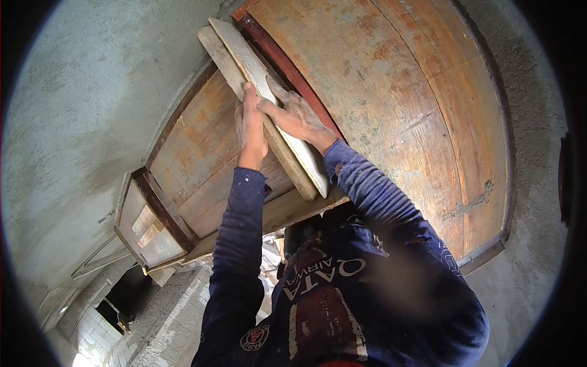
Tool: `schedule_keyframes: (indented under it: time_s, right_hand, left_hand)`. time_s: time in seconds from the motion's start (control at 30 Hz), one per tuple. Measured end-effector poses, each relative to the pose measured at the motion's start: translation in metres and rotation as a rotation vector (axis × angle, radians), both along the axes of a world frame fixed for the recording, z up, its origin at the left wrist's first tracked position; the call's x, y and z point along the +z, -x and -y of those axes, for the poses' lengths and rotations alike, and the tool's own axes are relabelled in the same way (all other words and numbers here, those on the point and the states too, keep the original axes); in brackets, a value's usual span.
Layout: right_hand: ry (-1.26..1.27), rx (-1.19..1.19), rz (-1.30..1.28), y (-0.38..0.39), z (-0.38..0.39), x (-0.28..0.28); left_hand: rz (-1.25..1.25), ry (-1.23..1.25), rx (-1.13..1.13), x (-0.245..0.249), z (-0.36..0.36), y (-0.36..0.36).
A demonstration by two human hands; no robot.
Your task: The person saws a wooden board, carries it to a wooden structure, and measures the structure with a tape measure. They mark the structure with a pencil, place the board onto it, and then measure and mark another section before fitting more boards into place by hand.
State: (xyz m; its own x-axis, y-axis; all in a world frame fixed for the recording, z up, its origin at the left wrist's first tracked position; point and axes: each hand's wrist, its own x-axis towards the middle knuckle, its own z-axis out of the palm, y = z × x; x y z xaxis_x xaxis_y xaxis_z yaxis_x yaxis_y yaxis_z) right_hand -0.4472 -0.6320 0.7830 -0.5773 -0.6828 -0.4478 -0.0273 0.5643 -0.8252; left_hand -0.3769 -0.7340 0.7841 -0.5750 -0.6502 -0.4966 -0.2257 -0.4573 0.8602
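Observation:
Two narrow boards, a brown wooden plank (pixel 288 160) and a whitish, dusty plank (pixel 239 44), lie face to face and slant across the middle of the view. My left hand (pixel 249 125) presses along the brown plank's side, fingers stretched upward and its thumb side near the joint. From the other side, my right hand (pixel 296 116) grips the whitish plank, with its thumb across the top edges. Between them, both hands clasp the pair. Dust coats my right hand. Some fingers are hidden behind the boards.
A dark red bar (pixel 287 64) runs beside the boards. Worn wooden panels stand right (pixel 397 116) and left (pixel 195 137), bordered by a dark curved frame (pixel 498 79). Rough grey plaster (pixel 110 79) surrounds them. A small framed box section (pixel 156 226) juts out at lower left, above block masonry (pixel 165 330).

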Motion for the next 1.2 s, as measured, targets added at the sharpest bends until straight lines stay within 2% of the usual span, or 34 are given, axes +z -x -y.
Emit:
schedule_keyframes:
  time_s: [0.07, 0.1, 0.17, 0.27, 0.33, 0.63, 0.7, 0.73, 0.8, 0.87, 0.93, 0.97, 1.03, 1.1, 1.13, 1.2]
  right_hand:
    - [0.057, 0.01, -0.117, 0.003, 0.001, -0.008]
    - [0.043, 0.011, -0.099, 0.007, 0.005, -0.021]
    - [0.094, 0.166, -0.342, 0.003, 0.007, -0.058]
    - [0.073, 0.059, -0.174, 0.004, 0.0, -0.019]
    - [0.076, 0.042, -0.176, 0.004, 0.001, -0.02]
    - [0.177, 0.004, -0.176, 0.009, -0.001, -0.03]
    - [0.193, -0.015, -0.202, 0.01, -0.005, -0.036]
    - [0.275, 0.119, -0.51, 0.01, -0.007, -0.048]
    - [0.227, 0.109, -0.529, 0.005, -0.011, -0.054]
    - [0.174, 0.096, -0.548, -0.001, -0.024, -0.032]
    - [0.241, -0.102, -0.488, 0.004, -0.043, 0.025]
    - [0.237, -0.101, -0.484, 0.011, -0.055, 0.036]
    - [0.395, -0.227, -0.218, 0.029, -0.084, 0.048]
    - [0.418, -0.363, -0.23, 0.041, -0.115, 0.057]
    - [0.413, -0.369, -0.227, 0.044, -0.128, 0.06]
    - [0.242, -0.435, -0.254, 0.046, -0.145, 0.06]
  left_hand:
    - [0.079, 0.034, -0.005, 0.004, 0.002, 0.01]
    - [0.095, 0.036, 0.029, 0.007, 0.002, 0.011]
    - [0.167, 0.002, 0.066, 0.016, -0.006, 0.005]
    - [0.035, -0.021, -0.039, 0.022, 0.0, 0.014]
    - [0.178, 0.09, -0.039, 0.02, 0.006, 0.02]
    - [0.174, 0.06, -0.098, 0.024, 0.009, 0.03]
    - [0.196, 0.084, -0.067, 0.022, 0.006, 0.03]
    - [0.196, 0.13, -0.063, 0.02, 0.006, 0.03]
    - [0.199, 0.173, -0.061, 0.021, 0.002, 0.032]
    - [0.178, 0.3, -0.075, 0.031, -0.007, 0.034]
    - [0.167, 0.323, -0.05, 0.024, -0.009, 0.037]
    - [0.148, 0.35, -0.02, 0.021, -0.009, 0.038]
    - [0.163, 0.399, -0.033, 0.015, -0.008, 0.038]
    - [0.167, 0.454, -0.059, 0.014, -0.008, 0.041]
    - [0.163, 0.464, -0.056, 0.013, -0.009, 0.041]
    - [0.168, 0.468, -0.058, 0.005, -0.005, 0.043]
